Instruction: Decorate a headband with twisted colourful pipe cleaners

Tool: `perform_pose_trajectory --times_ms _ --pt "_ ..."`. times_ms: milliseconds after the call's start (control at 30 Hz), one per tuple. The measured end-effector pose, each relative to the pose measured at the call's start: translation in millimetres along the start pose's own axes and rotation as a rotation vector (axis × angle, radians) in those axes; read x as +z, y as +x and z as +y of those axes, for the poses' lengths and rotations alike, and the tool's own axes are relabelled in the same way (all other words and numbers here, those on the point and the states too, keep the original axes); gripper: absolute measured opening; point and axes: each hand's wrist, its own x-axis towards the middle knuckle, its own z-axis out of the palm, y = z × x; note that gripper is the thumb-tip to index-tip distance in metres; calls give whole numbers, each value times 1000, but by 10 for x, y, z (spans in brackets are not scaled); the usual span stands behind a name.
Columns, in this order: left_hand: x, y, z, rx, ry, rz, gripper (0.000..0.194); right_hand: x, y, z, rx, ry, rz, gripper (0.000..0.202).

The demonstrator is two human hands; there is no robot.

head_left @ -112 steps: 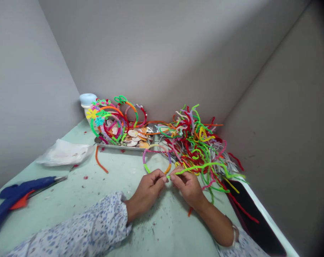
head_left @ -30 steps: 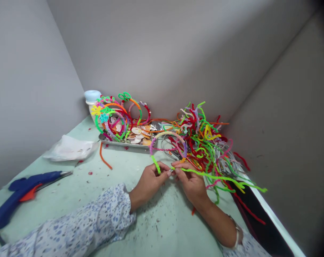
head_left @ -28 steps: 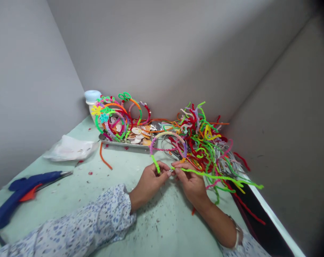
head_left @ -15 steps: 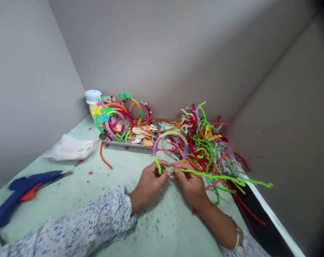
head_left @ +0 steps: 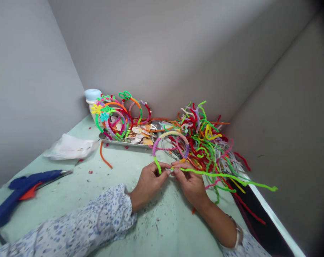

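Observation:
A headband (head_left: 171,133) wrapped in purple, cream and pink pipe cleaner stands up between my two hands, its left end covered in lime green. My left hand (head_left: 149,182) is closed on that lower left part, thumb and fingertips pinched. Thumb and index finger of my right hand (head_left: 192,185) pinch a lime green pipe cleaner (head_left: 226,176) close to the left fingertips. Its long tail runs out to the right, over the pile of pipe cleaners. Where the strand meets the headband is partly hidden by my fingers.
Finished headbands (head_left: 116,114) lean in a metal tray (head_left: 124,144) of shell-like pieces. A large tangle of pipe cleaners (head_left: 207,146) lies right, reaching the table edge. On the left are a blue glue gun (head_left: 25,191), a plastic bag (head_left: 71,147) and a loose orange pipe cleaner (head_left: 105,159).
The free end of the lime green pipe cleaner has swung slightly right and down. Both hands and the headband stay almost where they were.

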Motion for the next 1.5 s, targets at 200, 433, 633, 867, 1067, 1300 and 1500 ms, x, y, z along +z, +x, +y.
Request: perform_pose_trajectory --times_ms 200,433,633,867,1067,1300,1500 --pt "-9 5 -6 2 42 8 24 -13 1 -6 -17 -36 -8 10" --pt "-12 22 -18 -5 27 19 24 -14 8 -27 -57 -100 -4 9" --pt "-17 15 15 -27 6 24 24 -26 17 -92 -97 -185 -9 9" --pt "-13 27 23 -49 -64 -24 22 -37 27 -125 -102 -224 -23 9" --pt "-1 29 50 -92 -146 -50 20 -29 24 -128 -104 -210 -26 8" --pt "8 25 47 -156 -169 -55 23 -30 11 -129 -107 -192 -51 9" --pt "2 16 33 -145 -144 -18 23 -25 17 -144 -174 -195 -33 8"
